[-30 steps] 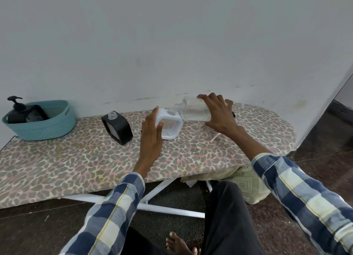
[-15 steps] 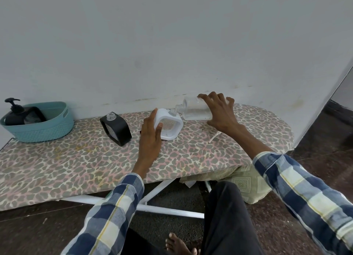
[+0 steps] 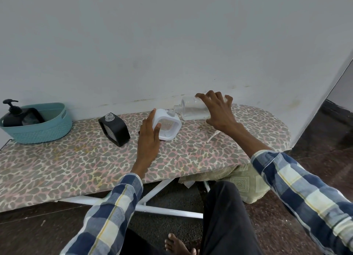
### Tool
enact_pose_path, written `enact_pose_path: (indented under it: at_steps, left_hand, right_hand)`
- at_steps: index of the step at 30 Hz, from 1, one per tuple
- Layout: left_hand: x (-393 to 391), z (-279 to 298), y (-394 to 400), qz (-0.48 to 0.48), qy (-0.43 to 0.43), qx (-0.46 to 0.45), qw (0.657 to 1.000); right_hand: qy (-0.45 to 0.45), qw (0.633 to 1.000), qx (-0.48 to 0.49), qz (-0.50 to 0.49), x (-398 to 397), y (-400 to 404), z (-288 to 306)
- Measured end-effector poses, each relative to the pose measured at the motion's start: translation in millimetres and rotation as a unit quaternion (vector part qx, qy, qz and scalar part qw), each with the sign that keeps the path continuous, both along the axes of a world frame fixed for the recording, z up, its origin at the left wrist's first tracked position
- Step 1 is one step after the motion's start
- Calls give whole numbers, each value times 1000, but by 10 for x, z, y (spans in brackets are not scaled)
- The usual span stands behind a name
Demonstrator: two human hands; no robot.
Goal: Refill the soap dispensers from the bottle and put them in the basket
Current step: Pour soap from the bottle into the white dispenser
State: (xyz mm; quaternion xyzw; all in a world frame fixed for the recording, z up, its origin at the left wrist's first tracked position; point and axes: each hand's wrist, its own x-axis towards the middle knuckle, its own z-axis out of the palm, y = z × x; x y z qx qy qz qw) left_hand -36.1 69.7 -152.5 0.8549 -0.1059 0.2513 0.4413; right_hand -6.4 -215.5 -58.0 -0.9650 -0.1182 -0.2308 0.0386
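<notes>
Little has shifted since the earlier frames: my two hands keep their places, and the bottle stays tipped over the white dispenser, its body perhaps a touch lower toward the board.

Going from the left, the teal basket [image 3: 41, 128] sits at the far end of the ironing board [image 3: 76, 159] against the wall. It already holds a black pump dispenser [image 3: 10, 114] with its pump on, and a dark thing beside it that I cannot make out. I take that one as done. Next along stands the black dispenser [image 3: 114, 128], well apart from the basket, its neck open with no pump on it; whether it has soap in it I cannot tell.

My left hand [image 3: 149, 140] steadies the white dispenser [image 3: 168, 126], fingers laid up its left side and thumb on its front. My right hand [image 3: 217, 109] grips the clear bottle [image 3: 193, 110] from above, fingers curled round it, the bottle lying nearly flat with its mouth just at the white dispenser's opening. I judge I am midway through pouring.

Just right of the white dispenser, under my right wrist, a thin white tube [image 3: 213, 137] lies on the board, likely part of a pump.

Left to do, as I read it: finish this pour, see to the black one, fit the pumps, and move both to the basket.
</notes>
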Motion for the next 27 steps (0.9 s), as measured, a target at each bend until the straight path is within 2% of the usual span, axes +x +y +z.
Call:
enact_pose_path:
  at_steps: [27]
  left_hand:
    - [-11,-4,11,7,-1,4,1000]
  right_hand:
    - [-17,999,-34,-6,12,23,69]
